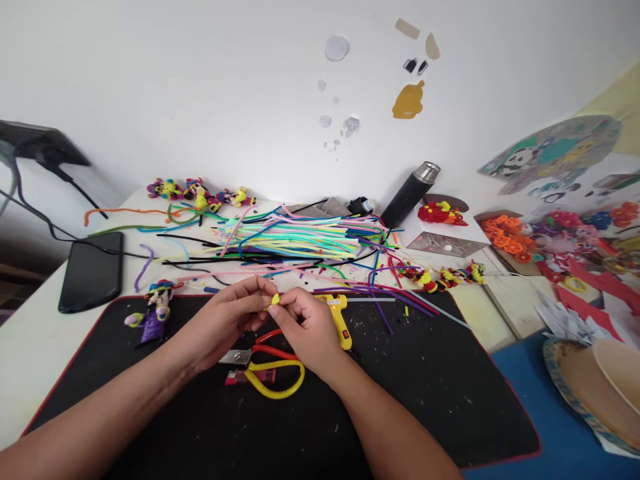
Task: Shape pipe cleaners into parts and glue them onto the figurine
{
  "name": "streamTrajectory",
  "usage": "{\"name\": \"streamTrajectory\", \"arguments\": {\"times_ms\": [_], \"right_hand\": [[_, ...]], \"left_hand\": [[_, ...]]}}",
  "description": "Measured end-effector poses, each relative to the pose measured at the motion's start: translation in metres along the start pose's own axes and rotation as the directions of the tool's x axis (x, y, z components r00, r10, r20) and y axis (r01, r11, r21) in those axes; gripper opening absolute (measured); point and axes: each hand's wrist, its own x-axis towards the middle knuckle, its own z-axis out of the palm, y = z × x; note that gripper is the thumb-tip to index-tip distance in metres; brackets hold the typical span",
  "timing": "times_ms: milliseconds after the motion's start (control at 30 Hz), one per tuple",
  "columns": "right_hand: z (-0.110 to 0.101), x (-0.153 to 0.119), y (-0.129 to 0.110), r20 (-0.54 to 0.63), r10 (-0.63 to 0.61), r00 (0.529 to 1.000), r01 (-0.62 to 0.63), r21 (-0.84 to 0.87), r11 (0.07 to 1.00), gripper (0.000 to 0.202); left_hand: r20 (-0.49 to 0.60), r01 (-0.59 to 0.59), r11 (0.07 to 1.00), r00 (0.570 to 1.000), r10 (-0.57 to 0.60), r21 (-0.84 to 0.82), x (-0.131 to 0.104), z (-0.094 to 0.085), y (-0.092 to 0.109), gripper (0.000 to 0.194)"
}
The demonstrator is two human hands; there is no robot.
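Between the fingertips of both hands is a small yellow piece (273, 301), partly covered by the fingers. My left hand (231, 317) pinches it from the left, and my right hand (306, 327) pinches it from the right, thumb and forefinger pressed together. Just below the hands lie scissors (283, 390) with one red and one yellow handle, blades pointing left. Under their blades is a red lighter (239, 378). A yellow glue gun (341, 323) rests behind my right hand. A purple-bodied figure (153, 320) lies to the left of my left hand.
Many coloured pipe cleaners (300, 237) are heaped behind the black mat (425, 400). A phone (93, 272) lies at the left, and a dark flask (409, 197) stands near the wall. Small figures (200, 193) lie at the back left. A round basket (565, 393) is at the right.
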Motion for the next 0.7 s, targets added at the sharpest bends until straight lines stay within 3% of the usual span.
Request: {"name": "streamTrajectory", "arguments": {"times_ms": [333,500,700], "right_hand": [[-0.0051,0.0019,0.0007,0.032,0.068,0.997,-0.069,0.054,0.996,0.019],[-0.0042,0.0015,0.0019,0.068,0.059,0.996,-0.058,-0.011,0.998,0.024],[-0.0043,0.0022,0.0026,0.025,0.03,0.999,-0.027,-0.109,0.994,0.017]], "left_hand": [[-0.015,-0.014,1.0,1.0,0.014,-0.016,0.0024,-0.0063,0.0031,0.019],[-0.01,-0.012,1.0,1.0,0.012,0.004,0.0018,-0.0087,0.002,0.02],[0.005,-0.017,0.999,1.0,0.017,0.028,0.001,-0.0058,0.0011,0.029]]}}
